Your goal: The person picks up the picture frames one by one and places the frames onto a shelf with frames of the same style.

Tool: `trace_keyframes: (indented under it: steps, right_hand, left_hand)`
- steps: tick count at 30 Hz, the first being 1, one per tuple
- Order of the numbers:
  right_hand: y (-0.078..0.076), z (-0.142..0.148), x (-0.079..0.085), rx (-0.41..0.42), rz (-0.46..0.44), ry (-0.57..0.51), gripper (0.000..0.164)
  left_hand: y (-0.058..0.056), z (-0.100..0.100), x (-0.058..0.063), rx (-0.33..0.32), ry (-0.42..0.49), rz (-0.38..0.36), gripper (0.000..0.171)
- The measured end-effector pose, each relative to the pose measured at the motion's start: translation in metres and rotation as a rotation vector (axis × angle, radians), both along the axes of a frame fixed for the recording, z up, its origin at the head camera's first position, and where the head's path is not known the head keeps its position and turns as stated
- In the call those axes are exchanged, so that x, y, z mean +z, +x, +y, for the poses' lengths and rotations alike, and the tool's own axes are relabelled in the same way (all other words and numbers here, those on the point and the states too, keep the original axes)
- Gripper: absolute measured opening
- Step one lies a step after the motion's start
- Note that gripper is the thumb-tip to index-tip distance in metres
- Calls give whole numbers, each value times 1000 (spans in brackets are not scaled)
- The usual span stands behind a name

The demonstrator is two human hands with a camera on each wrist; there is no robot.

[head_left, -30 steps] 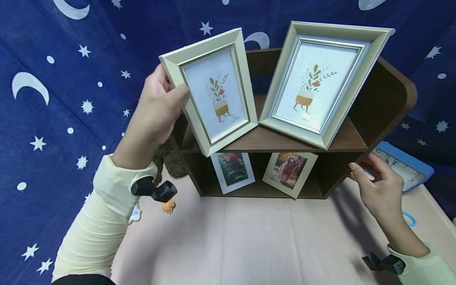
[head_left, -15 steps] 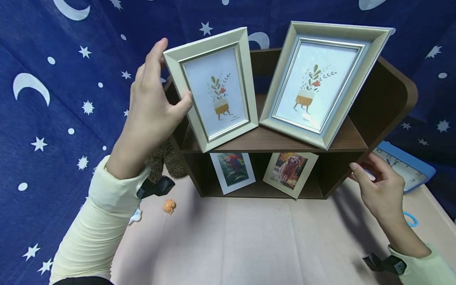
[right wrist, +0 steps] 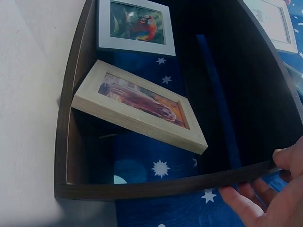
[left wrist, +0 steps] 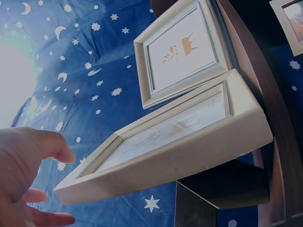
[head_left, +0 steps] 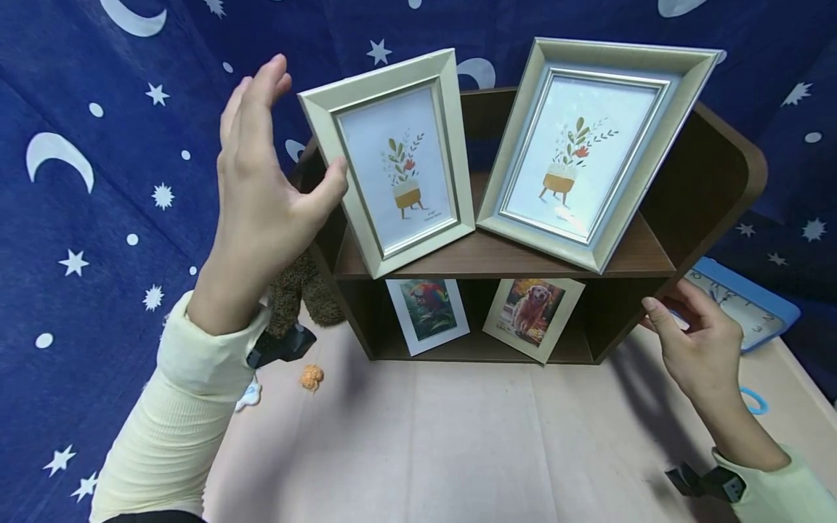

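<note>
My left hand (head_left: 258, 181) hovers just left of a cream picture frame (head_left: 317, 131) with a plant print, fingers spread. The left wrist view shows a gap between those fingers and the frame (left wrist: 175, 165). That frame leans back on the upper level of a dark brown two-level shelf (head_left: 490, 256). To its right leans a larger cream frame (head_left: 628, 247) with a similar print. My right hand (head_left: 702, 349) grips the shelf's right side panel, its thumb on one face and fingers on the other, as the right wrist view shows on the panel (right wrist: 156, 187).
Below stand a white parrot frame (head_left: 428, 316) and a cream dog frame (head_left: 532, 319). A blue clock (head_left: 745, 305) and a blue ring (head_left: 754, 401) lie right of the shelf. Brown plush (head_left: 320, 301) and a small orange item (head_left: 311, 378) are at left.
My left hand has let go of the left cream frame and drawn away leftward, its fingers straightening. That frame has settled slightly to the right. The right hand stays put.
</note>
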State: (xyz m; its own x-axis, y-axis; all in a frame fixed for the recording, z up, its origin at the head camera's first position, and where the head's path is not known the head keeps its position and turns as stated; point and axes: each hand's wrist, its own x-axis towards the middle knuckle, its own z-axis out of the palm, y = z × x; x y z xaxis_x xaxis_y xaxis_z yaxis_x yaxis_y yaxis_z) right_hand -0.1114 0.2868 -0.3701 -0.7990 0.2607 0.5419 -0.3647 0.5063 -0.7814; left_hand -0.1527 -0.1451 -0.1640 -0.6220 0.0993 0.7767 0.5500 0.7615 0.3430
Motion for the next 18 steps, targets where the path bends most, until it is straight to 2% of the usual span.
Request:
trace_keyframes:
  steps: [7, 9, 12, 15, 16, 18]
  right_hand:
    - [0, 0, 1, -12, 0, 12, 46]
    - [0, 0, 2, -20, 0, 19, 45]
    - [2, 0, 1, -13, -10, -8, 46]
    - [3, 0, -1, -1, -31, -62, 47]
    - [4, 0, -1, 6, -42, -78, 48]
    - [7, 1, -1, 4, -94, -59, 45]
  left_hand:
    - [15, 2, -6, 30, 12, 192, 66]
    - [19, 5, -8, -1, 58, 295, 57]
    - [22, 13, -13, -103, 168, 490, 38]
    - [26, 24, -20, -249, 231, 670, 22]
    - [28, 27, -23, -315, 225, 699, 19]
    - [34, 30, -27, -466, 160, 698, 15]
